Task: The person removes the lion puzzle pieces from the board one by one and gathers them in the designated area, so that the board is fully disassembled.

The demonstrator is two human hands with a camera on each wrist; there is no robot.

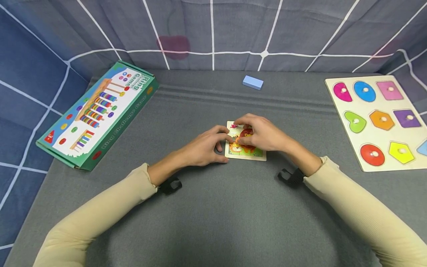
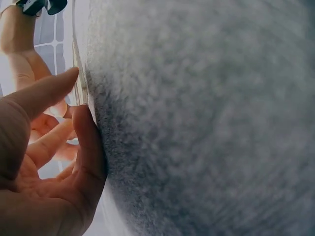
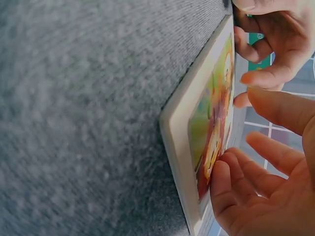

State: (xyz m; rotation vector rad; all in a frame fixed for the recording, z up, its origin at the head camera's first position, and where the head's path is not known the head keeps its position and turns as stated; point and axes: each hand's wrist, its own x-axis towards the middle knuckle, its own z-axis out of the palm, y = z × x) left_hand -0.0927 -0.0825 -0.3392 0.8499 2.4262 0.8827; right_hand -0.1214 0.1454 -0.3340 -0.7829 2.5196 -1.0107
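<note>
A small wooden jigsaw puzzle [image 1: 245, 157] with a lion picture lies flat on the grey table [image 1: 213, 207], in front of me in the head view. My left hand [image 1: 204, 149] is at its left edge, one fingertip reaching onto the picture and the thumb near the lower left corner. From the right, my right hand [image 1: 268, 134] rests its fingertips on the picture and covers part of it. The right wrist view shows the puzzle's pale border [image 3: 178, 142], with those fingers touching the surface and the thumb apart. Nothing is visibly pinched by either hand.
A green ring game box [image 1: 100, 115] lies at the left. Towards the back is a blue block [image 1: 252, 82]. On the right lies a wooden shape board [image 1: 355, 135] with several knobbed colourful pieces. A grey-blue checked cloth [image 1: 233, 33] hangs behind the table.
</note>
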